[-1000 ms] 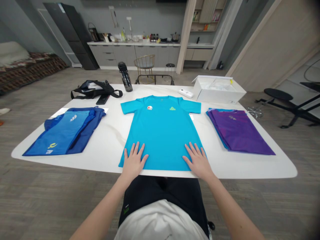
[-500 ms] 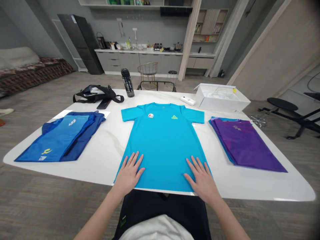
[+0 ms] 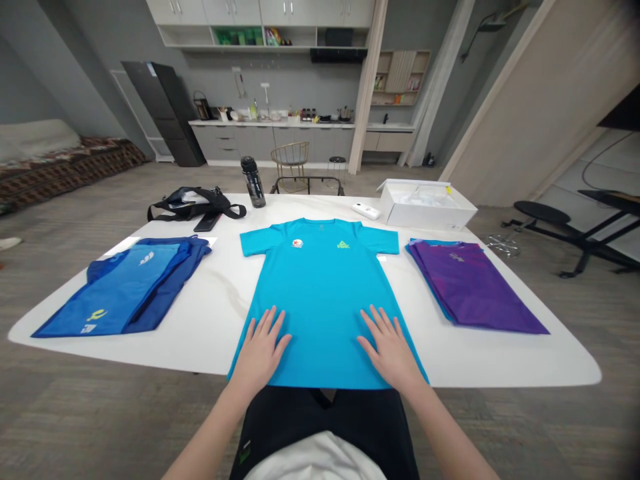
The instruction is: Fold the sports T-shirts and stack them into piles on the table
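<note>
A bright blue short-sleeved T-shirt [image 3: 320, 287] lies flat and front-up on the white table [image 3: 210, 300], its collar away from me and its hem at the near edge. Small prints show on both sides of its chest. My left hand [image 3: 261, 350] rests open on the lower left of the shirt, fingers spread. On the lower right, my right hand [image 3: 393, 350] lies open in the same way, palm down. Folded blue clothes [image 3: 120, 287] are stacked to the left. A folded purple garment [image 3: 470, 283] lies over a blue one on the right.
Toward the back stand a black water bottle [image 3: 253, 183] and an open white box [image 3: 427, 207]. Near them lie a black bag [image 3: 193, 202], a phone [image 3: 207, 221] and a small white device [image 3: 365, 211]. Beyond the table is a wire-backed chair [image 3: 290, 157].
The camera view has tilted upward, showing more of the upper cabinets. Both hands stay spread on the shirt, and its hem now reaches the table's near edge.
</note>
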`<state>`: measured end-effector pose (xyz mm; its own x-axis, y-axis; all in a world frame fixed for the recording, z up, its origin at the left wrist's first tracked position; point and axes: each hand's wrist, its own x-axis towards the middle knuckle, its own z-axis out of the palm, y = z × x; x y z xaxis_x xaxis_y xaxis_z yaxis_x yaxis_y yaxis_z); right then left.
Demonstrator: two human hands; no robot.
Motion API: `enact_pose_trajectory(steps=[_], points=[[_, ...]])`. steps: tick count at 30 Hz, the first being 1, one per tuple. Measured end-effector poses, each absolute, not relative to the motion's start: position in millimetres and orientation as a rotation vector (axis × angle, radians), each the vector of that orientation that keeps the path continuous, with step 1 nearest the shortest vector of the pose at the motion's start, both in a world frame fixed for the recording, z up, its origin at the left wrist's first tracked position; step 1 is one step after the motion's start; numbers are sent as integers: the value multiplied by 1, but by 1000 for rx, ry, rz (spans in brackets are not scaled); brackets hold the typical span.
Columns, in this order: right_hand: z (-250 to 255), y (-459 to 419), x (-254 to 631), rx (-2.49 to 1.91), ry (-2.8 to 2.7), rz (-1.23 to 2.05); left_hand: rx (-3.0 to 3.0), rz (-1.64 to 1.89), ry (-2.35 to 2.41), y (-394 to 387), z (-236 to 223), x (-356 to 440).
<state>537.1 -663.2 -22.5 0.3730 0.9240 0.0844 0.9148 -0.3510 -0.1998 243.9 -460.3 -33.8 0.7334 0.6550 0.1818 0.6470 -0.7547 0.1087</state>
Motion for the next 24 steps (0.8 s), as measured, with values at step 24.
enact_pose_trajectory(steps=[24], points=[[-33,-658,530,-2572,-1576,12,2854,234,1168,-459,-38,266]])
